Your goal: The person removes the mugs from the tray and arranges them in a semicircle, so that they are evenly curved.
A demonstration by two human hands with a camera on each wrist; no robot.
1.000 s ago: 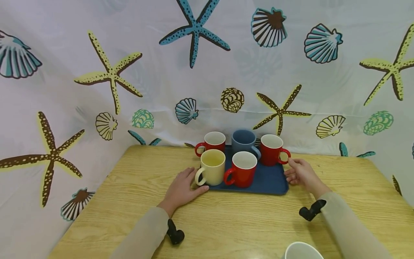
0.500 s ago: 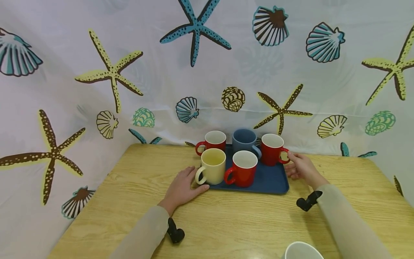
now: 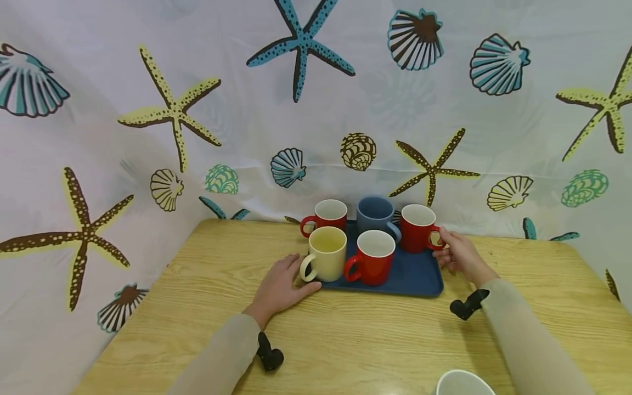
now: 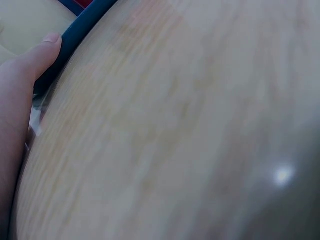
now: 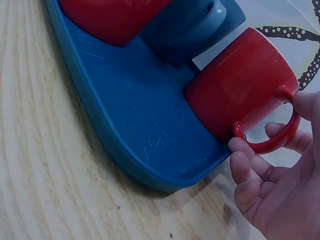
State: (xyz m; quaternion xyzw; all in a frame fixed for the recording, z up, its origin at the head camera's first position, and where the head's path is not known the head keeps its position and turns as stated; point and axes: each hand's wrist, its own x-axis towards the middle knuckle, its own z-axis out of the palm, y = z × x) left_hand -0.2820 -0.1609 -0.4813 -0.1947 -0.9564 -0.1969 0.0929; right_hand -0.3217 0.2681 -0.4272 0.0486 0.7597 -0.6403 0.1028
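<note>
A dark blue tray (image 3: 415, 277) bears several mugs. At its back right corner stands a red mug (image 3: 413, 236) with a white inside; my right hand (image 3: 463, 258) pinches its handle between thumb and fingers. The right wrist view shows a finger (image 5: 299, 141) reaching through that handle (image 5: 280, 142). My left hand (image 3: 279, 289) lies at the tray's front left corner, fingers extended along the side and thumb (image 4: 44, 56) resting on the rim. Right beside it is a cream mug (image 3: 329, 266), its handle facing that hand.
Also on the tray are a front red mug (image 3: 376, 267), a blue mug (image 3: 370, 220) at the back, and another red mug (image 3: 336, 221) at back left. A white-rimmed cup (image 3: 461, 384) shows at the bottom edge. Behind the wooden table (image 3: 365, 334) hangs a patterned curtain (image 3: 316, 120).
My right hand has shifted slightly up and left, its thumb and fingers coming onto the red mug's handle. The left hand and the mugs have stayed in place.
</note>
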